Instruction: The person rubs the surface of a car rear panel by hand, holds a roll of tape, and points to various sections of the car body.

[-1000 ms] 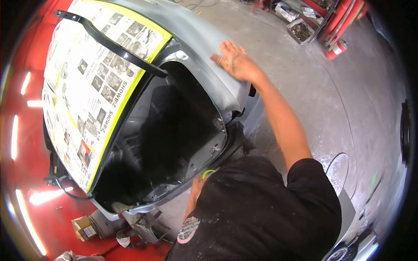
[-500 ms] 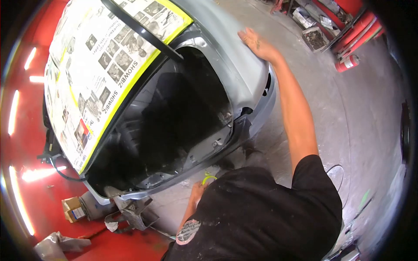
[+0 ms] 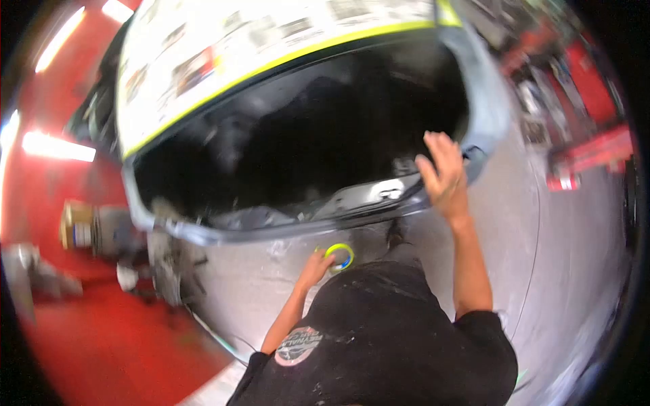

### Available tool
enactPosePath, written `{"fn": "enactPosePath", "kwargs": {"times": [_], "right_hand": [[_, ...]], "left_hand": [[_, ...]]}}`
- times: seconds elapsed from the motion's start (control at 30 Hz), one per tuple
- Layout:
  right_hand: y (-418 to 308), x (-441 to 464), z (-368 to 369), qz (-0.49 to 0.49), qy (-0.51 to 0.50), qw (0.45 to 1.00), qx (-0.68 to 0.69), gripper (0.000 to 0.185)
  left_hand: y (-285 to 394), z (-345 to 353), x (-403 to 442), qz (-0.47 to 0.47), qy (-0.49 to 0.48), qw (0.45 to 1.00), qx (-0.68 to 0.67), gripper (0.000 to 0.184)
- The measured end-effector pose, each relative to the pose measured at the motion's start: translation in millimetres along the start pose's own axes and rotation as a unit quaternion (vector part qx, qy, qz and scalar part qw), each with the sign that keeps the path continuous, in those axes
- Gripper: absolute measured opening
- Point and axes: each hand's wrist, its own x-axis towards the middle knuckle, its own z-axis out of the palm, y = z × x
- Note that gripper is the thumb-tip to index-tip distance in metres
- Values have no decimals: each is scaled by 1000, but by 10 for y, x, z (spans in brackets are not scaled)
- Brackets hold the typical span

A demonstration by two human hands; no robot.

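Observation:
My left hand is closed on a roll of yellow-green masking tape, low in front of my body. My right hand is raised with its fingers apart and nothing in it. From this view it overlaps the right corner of a grey car body; whether it touches the car I cannot tell. The car's dark compartment stands open in front of me. Above it, newspaper sheets cover a panel, edged with a yellow-green tape strip. Motion blurs much of the view.
At the left, a cardboard box and a metal stand are near the car's corner, by a red floor area. Red equipment stands at the right. A thin line, perhaps a hose, crosses the grey floor.
My right hand has come off the car's side panel and back toward my body. The view has turned, so the car lies more across it. More of the tape roll shows in my left hand.

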Motion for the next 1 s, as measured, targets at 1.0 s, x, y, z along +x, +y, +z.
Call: {"fn": "enactPosePath", "kwargs": {"times": [1.0], "right_hand": [[-3295,-583,4321,-32,-643,708,289,21]], "left_hand": [[-1081,-3909,-1434,7,567,823,23,73]]}}
